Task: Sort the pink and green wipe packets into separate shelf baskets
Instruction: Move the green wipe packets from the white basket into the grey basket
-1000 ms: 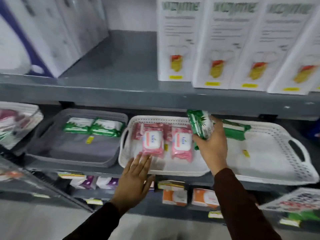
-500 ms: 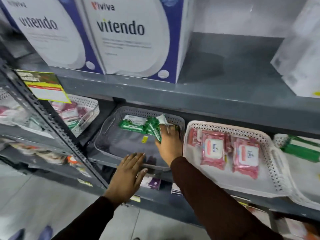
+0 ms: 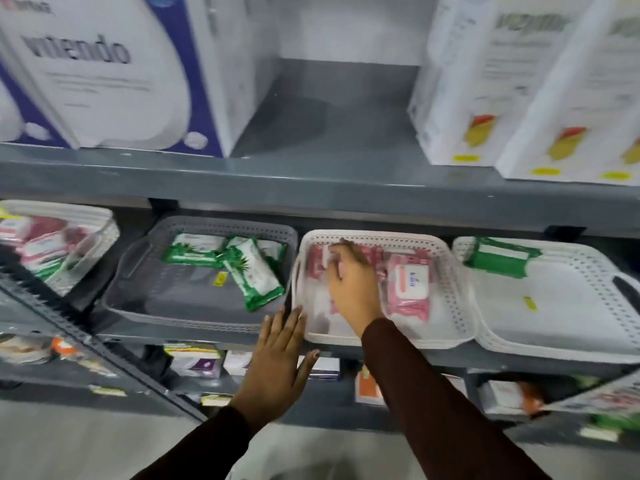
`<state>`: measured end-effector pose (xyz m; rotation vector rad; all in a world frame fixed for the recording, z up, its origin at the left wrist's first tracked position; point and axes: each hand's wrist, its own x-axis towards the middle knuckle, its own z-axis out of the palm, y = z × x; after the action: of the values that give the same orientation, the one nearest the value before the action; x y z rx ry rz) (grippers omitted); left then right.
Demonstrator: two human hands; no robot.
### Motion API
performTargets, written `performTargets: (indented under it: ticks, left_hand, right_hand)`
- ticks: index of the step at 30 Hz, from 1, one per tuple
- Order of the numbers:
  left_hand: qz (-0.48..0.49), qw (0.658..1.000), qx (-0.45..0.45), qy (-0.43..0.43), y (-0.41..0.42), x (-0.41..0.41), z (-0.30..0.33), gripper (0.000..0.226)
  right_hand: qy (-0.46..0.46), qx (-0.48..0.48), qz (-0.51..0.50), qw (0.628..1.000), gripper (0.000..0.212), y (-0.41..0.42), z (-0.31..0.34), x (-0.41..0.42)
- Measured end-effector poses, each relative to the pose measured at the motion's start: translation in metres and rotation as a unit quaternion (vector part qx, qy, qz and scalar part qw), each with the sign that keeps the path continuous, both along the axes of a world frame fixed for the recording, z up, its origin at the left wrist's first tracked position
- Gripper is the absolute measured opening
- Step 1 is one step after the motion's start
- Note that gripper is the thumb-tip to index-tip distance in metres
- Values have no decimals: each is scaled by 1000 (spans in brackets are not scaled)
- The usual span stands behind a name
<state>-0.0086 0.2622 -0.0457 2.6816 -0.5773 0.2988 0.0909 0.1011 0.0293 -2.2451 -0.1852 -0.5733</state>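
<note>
The grey basket (image 3: 145,271) on the middle shelf holds three green wipe packets (image 3: 254,273), one lying askew toward its front right. Beside it, the middle white basket (image 3: 446,271) holds pink wipe packets (image 3: 408,287). My right hand (image 3: 349,282) is inside this white basket, fingers spread over a pink packet (image 3: 317,259) at the back left; a grip on it does not show. My left hand (image 3: 278,358) is flat and open at the shelf edge between the grey and white baskets. A dark green packet (image 3: 498,256) lies in the right white basket (image 3: 561,344).
A white basket (image 3: 86,216) at far left holds mixed pink and green packets. Large white boxes (image 3: 485,81) stand on the upper shelf, with a gap between them. Small boxes (image 3: 194,362) fill the lower shelf. A slotted metal upright (image 3: 69,323) crosses the lower left.
My right hand let go of the green packet in the grey basket and moved right into the middle white basket. My left hand shifted right along the shelf edge.
</note>
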Motion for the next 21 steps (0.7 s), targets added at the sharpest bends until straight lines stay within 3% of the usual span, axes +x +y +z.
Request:
performTargets:
  ticks: [5,8,15,19,21]
  left_hand:
    - [-19,1000,16,6,-73,-4,-2,67]
    - [-41,998,35,15,-115,-4,2,65]
    - [-78,994,77,9,-201,7,9,79]
    - [-66,992,102,19,-226,7,8,78]
    - [-63,991,116,18,-226,5,7,77]
  right_hand:
    - [-12,-16,-140,990,18,-138,-5,2]
    - [55,-47,-214,974,26,-209,-16,5]
    - [154,-170,-208,951,51,-287,-26,23]
    - [230,-266,-199,915,74,-314,-33,40]
    - [221,-279,-215,909,75,-320,-37,42]
